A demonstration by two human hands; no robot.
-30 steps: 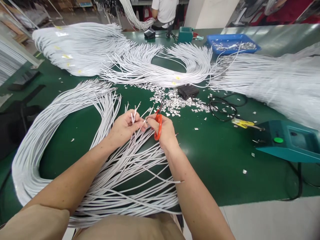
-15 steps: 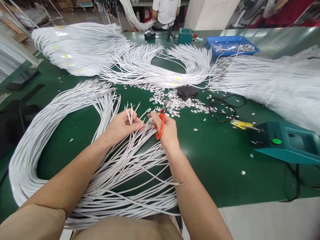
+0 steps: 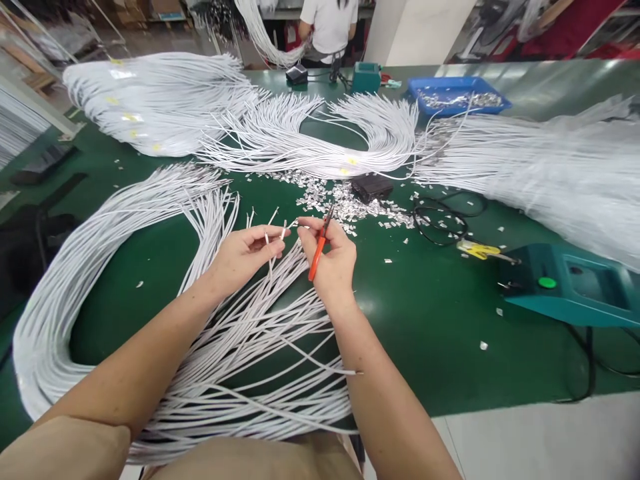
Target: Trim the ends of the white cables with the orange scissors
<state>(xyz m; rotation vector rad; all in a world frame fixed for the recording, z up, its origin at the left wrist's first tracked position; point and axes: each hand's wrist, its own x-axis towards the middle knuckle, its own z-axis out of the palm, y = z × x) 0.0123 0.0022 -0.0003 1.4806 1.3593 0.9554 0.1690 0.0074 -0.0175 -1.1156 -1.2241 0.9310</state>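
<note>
Pinching white wires [image 3: 283, 231] between thumb and fingers of the left hand [image 3: 244, 257], right above the bundle [image 3: 220, 367] on the green table [image 3: 400, 287]! Gripping orange scissors [image 3: 319, 255] in the right hand [image 3: 340, 264], with blades angled up and away. Hovering close to the wires with right thumb and forefinger too; impossible to tell whether pinching one. Just beyond, showing silvery scraps [image 3: 320, 197] around a black box [image 3: 373, 188].

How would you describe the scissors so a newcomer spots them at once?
Start at the green table, then the white cables along its near edge. There, the right hand holds the scissors, whose orange handle stands out against the white cables.
</note>
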